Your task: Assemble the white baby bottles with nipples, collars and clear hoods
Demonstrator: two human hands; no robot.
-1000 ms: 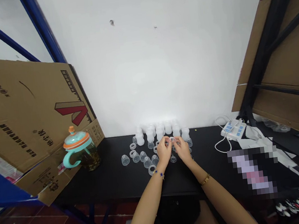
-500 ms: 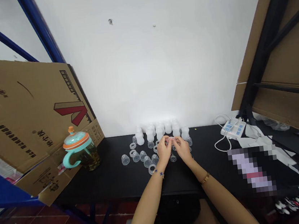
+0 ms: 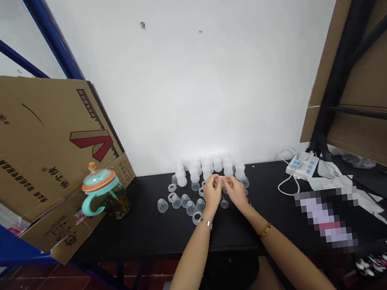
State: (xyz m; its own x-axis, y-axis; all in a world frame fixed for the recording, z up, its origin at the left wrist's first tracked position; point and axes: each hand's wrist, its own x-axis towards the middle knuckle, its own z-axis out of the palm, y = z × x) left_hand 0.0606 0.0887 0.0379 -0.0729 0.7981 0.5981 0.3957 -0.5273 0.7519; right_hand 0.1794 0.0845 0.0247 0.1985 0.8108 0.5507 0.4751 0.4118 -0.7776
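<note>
Angled inward, your left hand [image 3: 213, 192] and right hand [image 3: 235, 191] nearly meet over the surface [image 3: 144, 235], both pinching a pale ring [image 3: 222, 177].

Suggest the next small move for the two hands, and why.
Probably a slight turn of the pale piece between the hands. The left hand and right hand pinch it from opposite sides and hide much of it, so a small turn would likely bring the covered part into view.
</note>
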